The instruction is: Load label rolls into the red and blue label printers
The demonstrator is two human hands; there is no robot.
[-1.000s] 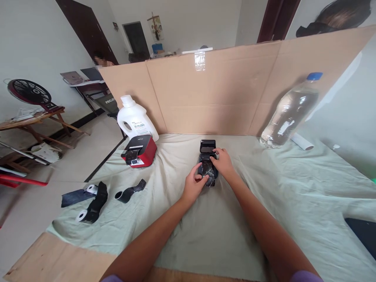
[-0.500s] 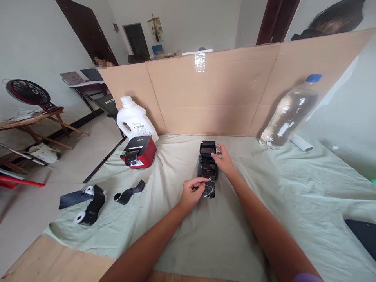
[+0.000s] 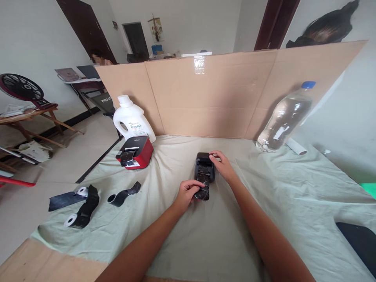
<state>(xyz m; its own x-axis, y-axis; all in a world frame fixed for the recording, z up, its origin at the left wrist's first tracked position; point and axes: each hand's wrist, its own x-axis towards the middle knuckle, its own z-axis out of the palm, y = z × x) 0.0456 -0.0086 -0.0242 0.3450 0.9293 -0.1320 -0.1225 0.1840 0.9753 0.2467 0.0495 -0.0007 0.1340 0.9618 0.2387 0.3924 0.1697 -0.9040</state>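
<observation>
Where loose, strip (image 3: 205,194) in left grip (image 3: 187,191).

Makeshift workroom — cardboard screen (image 3: 205,98), draped table (image 3: 58,259), laptops (image 3: 67,74).

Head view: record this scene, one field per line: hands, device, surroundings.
Left hand: pinching the dark marbled strip
Right hand: fingers at the far right of the black device
Device lid: down, strip out toward the person
Left side: red printer-like box before a white jug
Right side: blue-capped bottle by the cardboard
</observation>
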